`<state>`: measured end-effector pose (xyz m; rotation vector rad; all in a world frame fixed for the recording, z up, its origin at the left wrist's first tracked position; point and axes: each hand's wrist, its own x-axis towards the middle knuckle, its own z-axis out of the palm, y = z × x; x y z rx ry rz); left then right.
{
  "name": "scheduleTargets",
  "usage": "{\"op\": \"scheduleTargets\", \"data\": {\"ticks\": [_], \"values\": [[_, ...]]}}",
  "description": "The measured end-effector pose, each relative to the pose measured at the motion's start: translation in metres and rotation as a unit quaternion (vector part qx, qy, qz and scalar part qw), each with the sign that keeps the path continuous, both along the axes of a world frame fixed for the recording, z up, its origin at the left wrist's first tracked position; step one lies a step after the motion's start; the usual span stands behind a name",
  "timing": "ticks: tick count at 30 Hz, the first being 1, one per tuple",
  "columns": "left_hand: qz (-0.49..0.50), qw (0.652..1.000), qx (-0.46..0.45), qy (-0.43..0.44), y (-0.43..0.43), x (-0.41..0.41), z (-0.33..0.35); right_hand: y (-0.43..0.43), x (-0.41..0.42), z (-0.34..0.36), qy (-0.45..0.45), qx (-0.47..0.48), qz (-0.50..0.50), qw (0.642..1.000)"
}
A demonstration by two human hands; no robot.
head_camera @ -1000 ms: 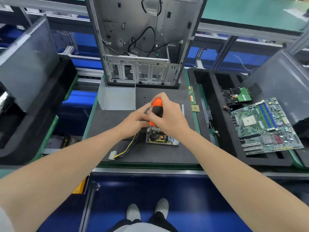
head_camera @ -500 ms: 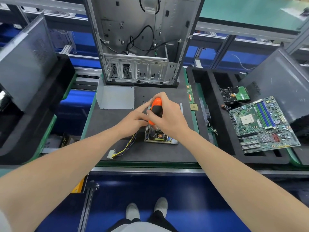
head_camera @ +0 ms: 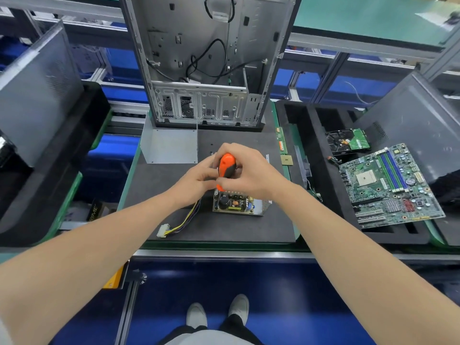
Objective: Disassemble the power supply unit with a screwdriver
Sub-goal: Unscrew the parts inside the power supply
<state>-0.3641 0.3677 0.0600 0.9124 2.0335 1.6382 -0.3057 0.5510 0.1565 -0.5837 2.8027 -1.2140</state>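
Observation:
The opened power supply unit (head_camera: 237,204) lies on the dark mat (head_camera: 174,185), its circuit board exposed. A bundle of yellow and black wires (head_camera: 183,222) runs from it to a white connector at the lower left. An orange and black screwdriver (head_camera: 225,168) stands upright over the unit's far edge. My right hand (head_camera: 251,170) grips its handle from the right. My left hand (head_camera: 198,178) holds the handle's lower part from the left. The screwdriver's tip is hidden behind my hands.
An empty computer case (head_camera: 206,61) stands at the back of the mat, with a loose metal cover (head_camera: 169,145) in front of it. A black foam tray (head_camera: 313,170) on the right holds a motherboard (head_camera: 388,188) and a hard drive (head_camera: 348,143). A small chip (head_camera: 286,159) lies by the mat's right edge.
Both hands stay on the screwdriver over the unit; my fingers have shifted slightly round the handle. The view has moved a little.

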Motion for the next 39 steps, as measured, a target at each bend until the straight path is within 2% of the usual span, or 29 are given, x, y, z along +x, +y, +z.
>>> {"op": "scheduleTargets", "data": {"ticks": [5, 7, 9, 12, 16, 22, 28, 32, 35, 39], "values": [[0.151, 0.984, -0.04, 0.088, -0.014, 0.02, -0.011, 0.003, -0.01, 0.027, -0.01, 0.173, 0.033, 0.984], [0.164, 0.977, -0.059, 0.12, -0.022, 0.035, -0.021, -0.003, -0.01, 0.029, 0.002, 0.234, 0.019, 0.972], [0.159, 0.977, -0.091, 0.113, -0.024, 0.05, -0.033, -0.013, -0.008, 0.027, 0.018, 0.242, -0.011, 0.97], [0.165, 0.977, -0.129, 0.047, -0.015, 0.062, -0.049, -0.032, -0.004, 0.021, 0.029, 0.217, -0.032, 0.975], [0.178, 0.962, -0.198, 0.066, -0.009, 0.062, -0.056, -0.039, 0.003, 0.018, 0.029, 0.186, -0.037, 0.981], [0.195, 0.953, -0.225, 0.054, -0.002, 0.066, -0.055, -0.03, 0.014, 0.01, -0.026, 0.053, -0.091, 0.994], [0.218, 0.94, -0.256, 0.047, -0.001, 0.07, -0.058, -0.04, 0.022, -0.016, 0.051, -0.012, -0.222, 0.974], [0.212, 0.938, -0.274, 0.019, 0.004, 0.07, -0.051, -0.041, 0.03, -0.025, 0.032, -0.079, -0.204, 0.975], [0.2, 0.937, -0.281, 0.045, 0.007, 0.07, -0.047, -0.038, 0.036, -0.032, 0.023, -0.121, -0.183, 0.975], [0.212, 0.912, -0.34, 0.091, 0.01, 0.074, -0.044, -0.035, 0.032, -0.033, 0.038, -0.194, -0.145, 0.969]]}}
